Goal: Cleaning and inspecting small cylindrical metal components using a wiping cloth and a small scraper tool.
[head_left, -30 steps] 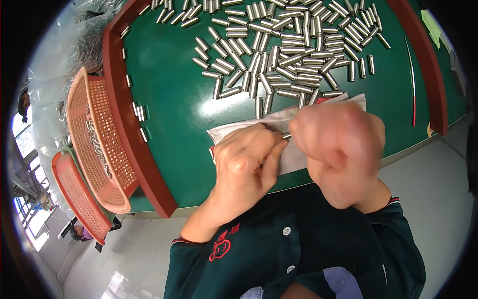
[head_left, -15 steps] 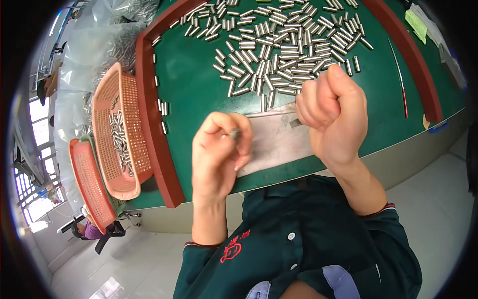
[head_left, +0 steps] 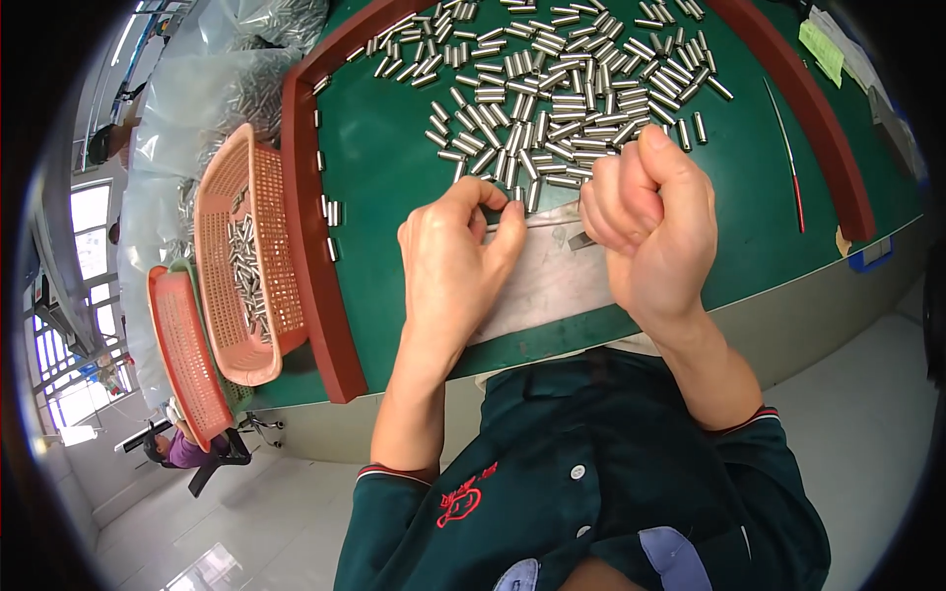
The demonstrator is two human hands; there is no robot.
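Note:
Several shiny metal pins point(head_left: 576, 103) lie spread over the green tabletop. At their near edge my left hand point(head_left: 458, 251) is bent into a pinch, thumb and forefinger at the end of one metal pin point(head_left: 519, 194). Its other fingers are mostly hidden behind the palm. My right hand point(head_left: 658, 227) is closed in a fist, thumb up, above the right part of a pale cloth point(head_left: 552, 281). A grey flat metal piece point(head_left: 581, 239) sticks out beside the lower edge of the fist; the rest of it is hidden.
Dark red wooden rails point(head_left: 320, 295) border the table. To the left stand a peach basket point(head_left: 286, 246) holding pins, a red basket point(head_left: 182, 345) and clear plastic bags point(head_left: 187, 128). A red-handled thin tool point(head_left: 797, 202) lies at right. A person in purple point(head_left: 187, 451) sits beyond.
My left hand has moved forward from above the cloth to the near pins, turning its back upward. The pin it held before no longer shows. My right hand stays nearly in place, still closed.

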